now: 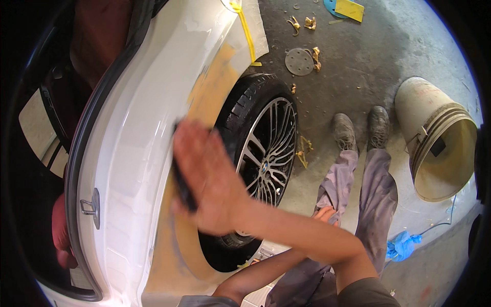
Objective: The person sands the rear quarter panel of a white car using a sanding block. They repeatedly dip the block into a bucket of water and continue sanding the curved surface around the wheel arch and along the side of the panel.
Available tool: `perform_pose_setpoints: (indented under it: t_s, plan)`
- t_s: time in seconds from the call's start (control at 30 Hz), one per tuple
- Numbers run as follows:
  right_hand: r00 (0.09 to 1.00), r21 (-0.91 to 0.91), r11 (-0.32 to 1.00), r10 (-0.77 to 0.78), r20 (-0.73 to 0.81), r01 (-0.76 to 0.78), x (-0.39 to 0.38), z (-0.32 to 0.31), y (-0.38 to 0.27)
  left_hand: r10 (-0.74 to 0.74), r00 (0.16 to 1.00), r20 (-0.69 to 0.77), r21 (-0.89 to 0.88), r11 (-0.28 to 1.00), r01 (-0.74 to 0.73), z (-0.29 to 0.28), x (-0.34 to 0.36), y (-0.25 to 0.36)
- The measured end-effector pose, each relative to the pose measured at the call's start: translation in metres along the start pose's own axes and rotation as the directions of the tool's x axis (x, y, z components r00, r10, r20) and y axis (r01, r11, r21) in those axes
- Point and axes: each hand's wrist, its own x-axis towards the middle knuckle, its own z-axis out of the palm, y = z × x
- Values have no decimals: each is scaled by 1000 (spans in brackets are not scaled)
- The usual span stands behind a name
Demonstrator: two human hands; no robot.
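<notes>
My right hand [209, 174] reaches across to the left, smeared by motion, and presses a long dark sanding block [183, 181] against the car's wheel-arch panel [166, 250]. Most of the block is hidden under the palm. The panel's sanded band is tan with grey patches, running around the arch beside glossy white paint [138, 128]. My left hand [326, 215] rests on my trouser leg near the knee, partly covered by my right forearm. Its visible fingers lie against the cloth. Right of the block is the wheel [266, 166], with a black tyre and multi-spoke rim.
A dirty white bucket [424, 102] lies tipped at the right, near a blue crumpled glove or bag [403, 246]. A grey sanding disc [299, 62], crumpled tape [310, 23] and a yellow sheet [349, 10] are on the floor. Yellow tape [246, 33] edges the upper panel.
</notes>
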Motion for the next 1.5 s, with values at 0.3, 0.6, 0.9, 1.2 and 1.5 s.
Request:
perform_pose_setpoints:
  t_s: [0.3, 0.6, 0.9, 1.2, 1.5]
  plan:
    - [987, 76, 986, 151, -48, -147, 77, -59, 125, -325, 912, 250, 182, 941, 285, -42, 20, 44]
    - [879, -103, 943, -249, 405, 315, 32, -75, 31, -228, 962, 150, 206, 959, 195, -10, 6, 18]
    - [882, -261, 900, -223, 414, 350, 73, -107, 68, -167, 979, 112, 87, 984, 158, -32, 20, 42]
    - [858, -257, 892, -226, 462, 373, 90, -113, 91, -152, 984, 96, 88, 986, 143, -31, 22, 44]
    - [916, -367, 890, -120, 383, 270, 91, -115, 110, -180, 974, 137, 107, 980, 166, -30, 20, 45]
